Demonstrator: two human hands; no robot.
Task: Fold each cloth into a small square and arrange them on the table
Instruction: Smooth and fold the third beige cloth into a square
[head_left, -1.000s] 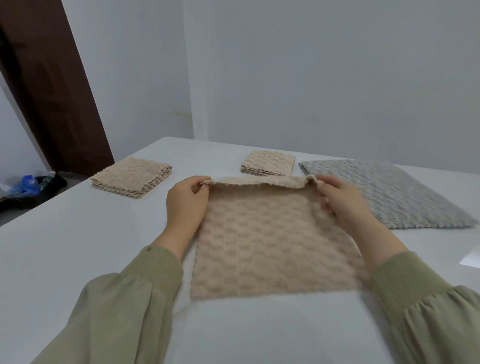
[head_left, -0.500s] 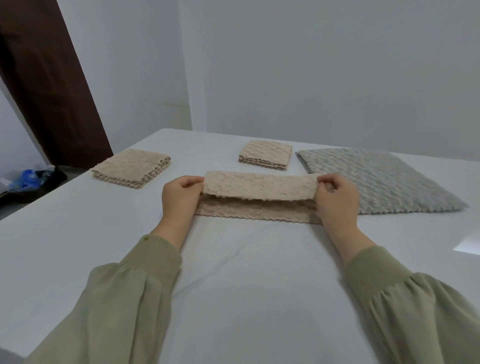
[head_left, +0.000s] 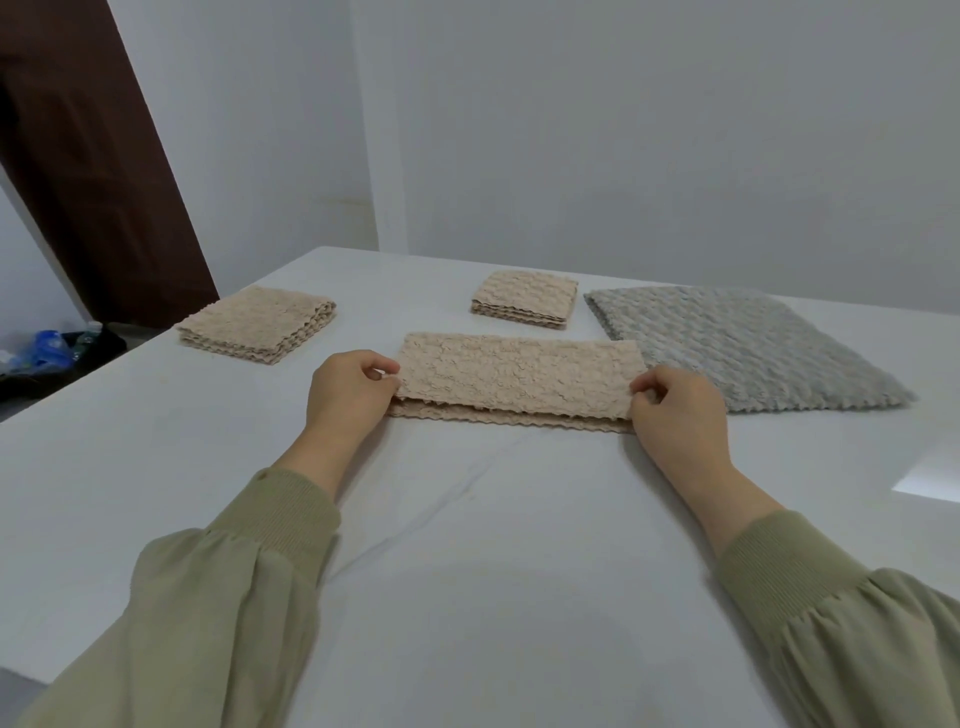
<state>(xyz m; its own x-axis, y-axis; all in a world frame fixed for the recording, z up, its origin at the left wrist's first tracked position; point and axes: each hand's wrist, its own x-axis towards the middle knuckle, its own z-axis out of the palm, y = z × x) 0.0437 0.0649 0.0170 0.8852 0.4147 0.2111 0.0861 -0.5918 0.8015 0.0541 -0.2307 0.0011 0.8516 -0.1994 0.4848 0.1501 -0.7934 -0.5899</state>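
Head view: beige cloth (head_left: 514, 379) lies mid-table as a long strip, folded over on itself. The top layer's near edge stops short of the bottom layer's zigzag edge, which shows in front. Left hand (head_left: 348, 395) pinches the strip's left end between thumb and fingers; right hand (head_left: 675, 410) pinches the right end the same way.

Step in hand, as judged: squaring the lengthwise fold. To do it well, she should draw both top corners toward her evenly until the edges sit flush, lay it down and press flat before folding end to end. Uneven pull will skew it, since the fabric looks soft and thick.

Around: unfolded grey cloth (head_left: 737, 348) sits just beside the strip's right end; contact can't be told, and it crowds that side. Small folded beige square (head_left: 524, 299) is behind, a larger folded beige stack (head_left: 257, 325) far left. White table (head_left: 467, 571) has room in front. Brown door (head_left: 88, 182) and blue clutter (head_left: 49, 348) lie off-table.
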